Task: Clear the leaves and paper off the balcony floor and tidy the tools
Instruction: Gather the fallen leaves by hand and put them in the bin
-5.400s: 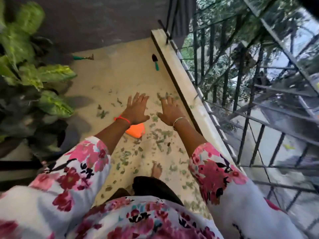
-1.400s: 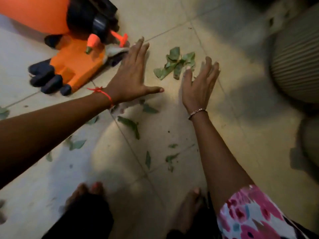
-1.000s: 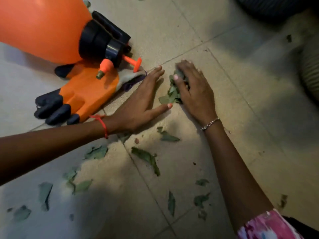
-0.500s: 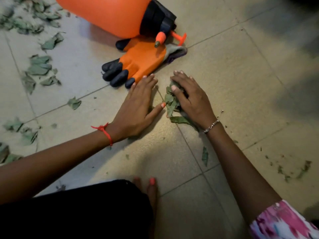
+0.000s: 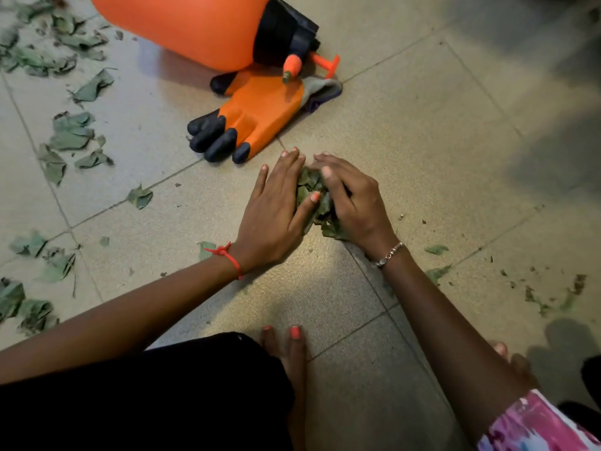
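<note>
A small heap of green leaves [image 5: 313,197] lies on the beige tiled floor [image 5: 422,131], squeezed between my two hands. My left hand [image 5: 276,206] presses against the heap's left side with fairly straight fingers, its thumb lying across the leaves. My right hand [image 5: 354,200] cups the heap from the right, fingers curled over its top. More loose leaves [image 5: 71,135] are scattered over the tiles to the left. An orange glove with black fingertips [image 5: 250,122] lies just beyond my hands, partly under an orange sprayer bottle [image 5: 195,27] lying on its side.
Small leaf crumbs [image 5: 549,296] dot the tiles at the right, and two leaf bits [image 5: 437,249] lie near my right wrist. My bare foot [image 5: 287,349] is planted on the floor right below the hands. Dark shadow covers the upper right corner.
My hands have closed in from both sides, pushing the leaves into a tighter heap. The view has shifted slightly, and the hands with the heap now sit nearer the glove's fingertips.
</note>
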